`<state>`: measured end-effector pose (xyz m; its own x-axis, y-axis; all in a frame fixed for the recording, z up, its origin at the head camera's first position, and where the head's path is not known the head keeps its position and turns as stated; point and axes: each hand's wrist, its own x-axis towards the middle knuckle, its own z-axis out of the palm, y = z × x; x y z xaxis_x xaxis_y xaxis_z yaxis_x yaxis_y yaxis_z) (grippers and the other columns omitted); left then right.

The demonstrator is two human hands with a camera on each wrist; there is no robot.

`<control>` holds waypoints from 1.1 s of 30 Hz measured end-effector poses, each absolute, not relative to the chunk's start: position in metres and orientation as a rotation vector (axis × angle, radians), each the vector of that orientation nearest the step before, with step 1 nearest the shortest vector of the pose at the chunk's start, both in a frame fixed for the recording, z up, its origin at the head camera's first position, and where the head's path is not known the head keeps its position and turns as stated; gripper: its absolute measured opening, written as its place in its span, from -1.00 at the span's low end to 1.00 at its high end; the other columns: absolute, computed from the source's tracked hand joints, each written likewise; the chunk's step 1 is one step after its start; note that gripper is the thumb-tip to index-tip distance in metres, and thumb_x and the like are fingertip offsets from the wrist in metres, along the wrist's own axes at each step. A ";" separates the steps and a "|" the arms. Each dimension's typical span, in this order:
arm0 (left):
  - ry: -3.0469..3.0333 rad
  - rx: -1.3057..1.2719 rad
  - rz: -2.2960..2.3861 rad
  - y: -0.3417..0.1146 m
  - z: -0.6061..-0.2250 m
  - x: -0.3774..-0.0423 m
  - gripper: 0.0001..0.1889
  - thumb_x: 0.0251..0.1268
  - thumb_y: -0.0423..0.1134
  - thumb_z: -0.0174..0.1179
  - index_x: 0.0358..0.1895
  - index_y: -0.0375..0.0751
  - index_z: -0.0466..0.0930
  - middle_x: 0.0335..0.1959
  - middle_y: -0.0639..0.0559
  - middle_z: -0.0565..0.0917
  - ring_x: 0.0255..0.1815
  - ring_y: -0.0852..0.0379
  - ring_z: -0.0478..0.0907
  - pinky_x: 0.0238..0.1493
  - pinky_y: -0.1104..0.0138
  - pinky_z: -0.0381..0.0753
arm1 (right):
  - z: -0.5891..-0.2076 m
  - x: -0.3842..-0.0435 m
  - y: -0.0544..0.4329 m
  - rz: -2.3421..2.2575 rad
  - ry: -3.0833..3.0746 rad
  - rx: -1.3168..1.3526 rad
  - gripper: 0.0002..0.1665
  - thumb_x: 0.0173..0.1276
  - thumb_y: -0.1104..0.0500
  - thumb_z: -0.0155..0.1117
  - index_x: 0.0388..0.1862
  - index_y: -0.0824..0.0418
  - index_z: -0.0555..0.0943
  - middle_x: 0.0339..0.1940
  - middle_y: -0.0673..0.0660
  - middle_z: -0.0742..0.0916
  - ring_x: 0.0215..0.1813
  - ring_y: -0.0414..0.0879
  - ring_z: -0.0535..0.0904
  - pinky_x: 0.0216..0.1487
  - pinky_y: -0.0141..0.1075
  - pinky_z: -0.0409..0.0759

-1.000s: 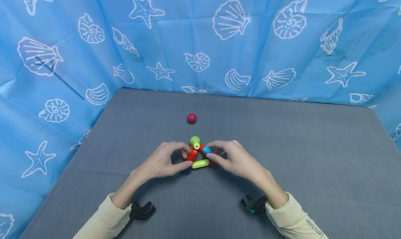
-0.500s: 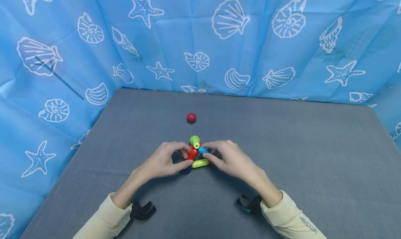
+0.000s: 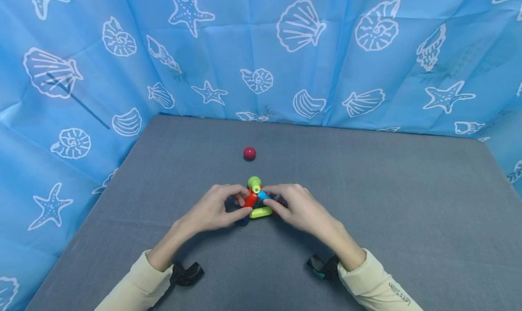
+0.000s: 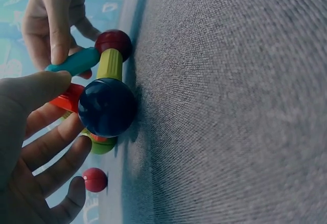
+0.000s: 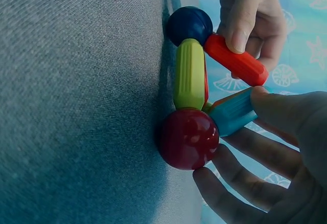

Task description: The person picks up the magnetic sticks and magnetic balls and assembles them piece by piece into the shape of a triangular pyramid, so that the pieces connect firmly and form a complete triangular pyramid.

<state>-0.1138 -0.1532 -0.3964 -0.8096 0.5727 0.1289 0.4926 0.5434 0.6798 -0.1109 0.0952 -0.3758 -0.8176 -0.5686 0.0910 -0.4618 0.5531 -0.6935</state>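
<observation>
My left hand (image 3: 216,207) pinches a red rod (image 5: 236,59) that rises at a slant from a dark blue ball (image 4: 107,107). Between thumb and fingers, my right hand (image 3: 303,209) holds a blue rod (image 5: 232,114), whose lower end meets a dark red ball (image 5: 188,139). A yellow-green rod (image 5: 189,75) lies along the table and joins these two balls. Behind them sits a green ball (image 3: 253,181), with another short yellow-green rod (image 3: 256,189) leaning up from it. The upper ends of the three raised rods come close together. Red rods at the base are partly hidden.
One loose red ball (image 3: 249,153) lies farther back on the grey table (image 3: 367,188). Blue curtains (image 3: 228,53) with white shells border the back and left. Black wrist mounts (image 3: 186,274) stick out near both cuffs.
My right hand has moved slightly left, tilting the blue rod's upper end inward toward the other raised rods. The left hand has stayed nearly still on the red rod.
</observation>
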 end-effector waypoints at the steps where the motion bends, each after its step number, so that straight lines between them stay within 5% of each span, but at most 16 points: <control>1: 2.664 0.918 1.113 -0.153 -0.396 -0.114 -0.78 0.25 -0.18 0.44 -0.08 -0.02 0.66 -0.33 0.19 0.70 -0.28 0.29 0.61 -0.08 0.30 0.65 | -0.376 -0.111 0.095 -1.116 2.639 -0.878 -0.65 0.48 0.17 0.30 0.19 0.21 0.68 -0.06 0.09 0.82 -0.30 -0.20 0.62 -0.30 -0.45 0.55; 9: 2.717 0.844 0.889 -0.163 -0.398 -0.112 -0.64 0.09 0.10 0.53 -0.28 0.06 0.54 -0.44 0.22 0.56 -0.42 0.24 0.47 -0.39 0.45 0.40 | -0.378 -0.112 0.091 -1.128 2.614 -0.870 -0.62 0.48 0.13 0.32 0.21 0.20 0.68 -0.07 0.06 0.82 -0.28 -0.22 0.60 -0.29 -0.44 0.56; 15: 2.696 0.824 0.866 -0.170 -0.399 -0.113 -0.67 0.11 0.05 0.52 -0.34 0.05 0.53 -0.45 0.23 0.55 -0.42 0.26 0.46 -0.35 0.45 0.45 | -0.377 -0.115 0.089 -1.169 2.604 -0.881 -0.61 0.48 0.09 0.32 0.21 0.18 0.68 -0.05 0.05 0.83 -0.16 -0.22 0.69 -0.15 -0.30 0.68; 23: 2.573 0.779 0.895 -0.186 -0.397 -0.117 -0.68 0.18 -0.02 0.48 -0.27 -0.01 0.50 -0.40 0.18 0.54 -0.35 0.22 0.48 -0.28 0.43 0.47 | -0.375 -0.140 0.084 -1.264 2.730 -0.773 -0.56 0.38 0.15 0.42 0.21 0.23 0.66 0.07 0.22 0.79 0.01 0.08 0.74 0.03 0.01 0.70; 33: 2.379 0.672 0.944 -0.193 -0.401 -0.126 -0.63 0.25 0.01 0.43 -0.19 -0.09 0.45 -0.33 0.09 0.47 -0.25 0.15 0.43 -0.20 0.39 0.39 | -0.382 -0.194 0.068 -1.189 2.674 -0.760 -0.41 0.40 0.13 0.40 0.38 0.21 0.54 0.35 0.24 0.65 0.29 0.20 0.61 0.29 0.06 0.60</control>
